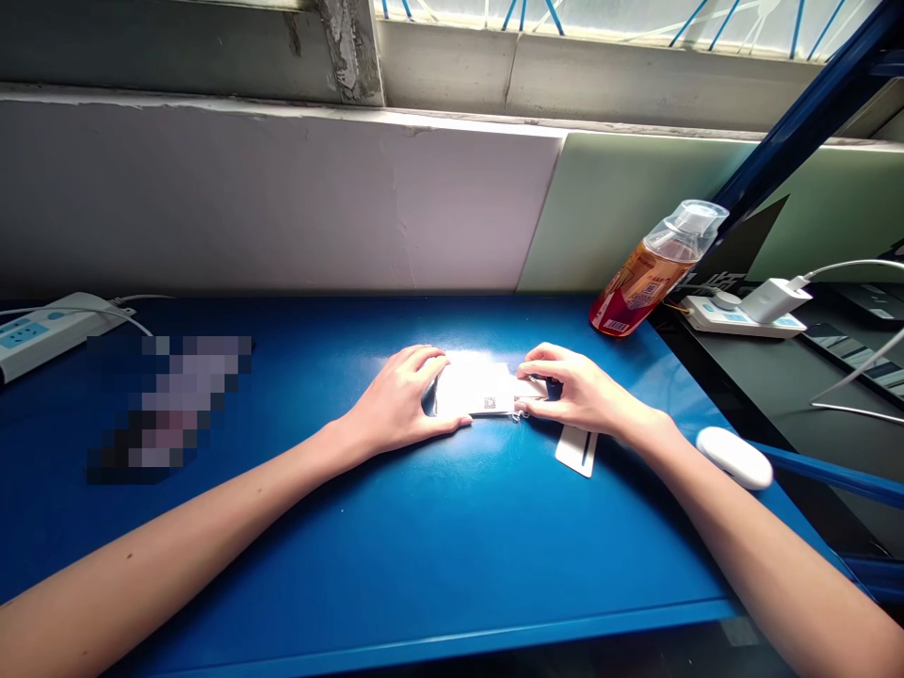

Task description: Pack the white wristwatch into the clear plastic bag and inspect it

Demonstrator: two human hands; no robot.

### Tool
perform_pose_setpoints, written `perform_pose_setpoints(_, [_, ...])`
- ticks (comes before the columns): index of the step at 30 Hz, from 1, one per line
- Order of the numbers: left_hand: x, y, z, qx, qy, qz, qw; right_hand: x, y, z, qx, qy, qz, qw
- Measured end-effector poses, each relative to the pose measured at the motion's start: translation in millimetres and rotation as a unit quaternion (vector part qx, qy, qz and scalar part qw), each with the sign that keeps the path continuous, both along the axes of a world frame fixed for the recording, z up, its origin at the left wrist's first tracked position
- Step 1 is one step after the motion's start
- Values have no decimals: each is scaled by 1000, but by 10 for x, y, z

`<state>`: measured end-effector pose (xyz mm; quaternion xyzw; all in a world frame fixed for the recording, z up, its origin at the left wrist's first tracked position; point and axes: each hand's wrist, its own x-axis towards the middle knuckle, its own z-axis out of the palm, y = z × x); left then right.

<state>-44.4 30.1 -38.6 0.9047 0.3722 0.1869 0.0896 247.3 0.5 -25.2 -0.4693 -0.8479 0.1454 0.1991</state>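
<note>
My left hand [402, 400] grips the left end of a flat white card holder [476, 389], thumb along the near edge and fingers along the far one. Glare washes out most of its face; a small QR code shows near its right end. My right hand [575, 391] pinches a white card [531, 388] at the holder's right end, its fingers closed around the edges. How far the card sits inside the holder I cannot tell. Partly under my right hand, another white card [575, 450] with a dark stripe lies on the blue table [424, 556].
A red-orange bottle [646, 282] with a clear cap stands at the back right. A white oval case [734, 458] lies by the right edge. White power strips [56, 330] with cables sit at both sides, near a blurred-out item [176, 405] at left. A blue metal post [798, 113] slants at right.
</note>
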Motion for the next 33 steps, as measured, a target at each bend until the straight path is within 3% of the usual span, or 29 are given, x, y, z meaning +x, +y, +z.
perform_pose_setpoints(7, [0, -5, 2, 1, 2, -1, 1000, 123, 16, 115, 29, -14, 23, 999])
perform_pose_setpoints(14, [0, 1, 3, -2, -11, -3, 1000, 149, 40, -3, 57, 0, 33, 998])
perform_pose_setpoints(24, [10, 5, -3, 12, 1, -4, 1000, 89, 41, -42, 60, 13, 33, 998])
perform_pose_setpoints(28, [0, 11, -14, 14, -1, -4, 1000, 118, 47, -73, 80, -27, 42, 996])
perform_pose_setpoints(33, [0, 6, 8, 5, 0, 2, 1000, 197, 48, 16, 70, -80, 39, 994])
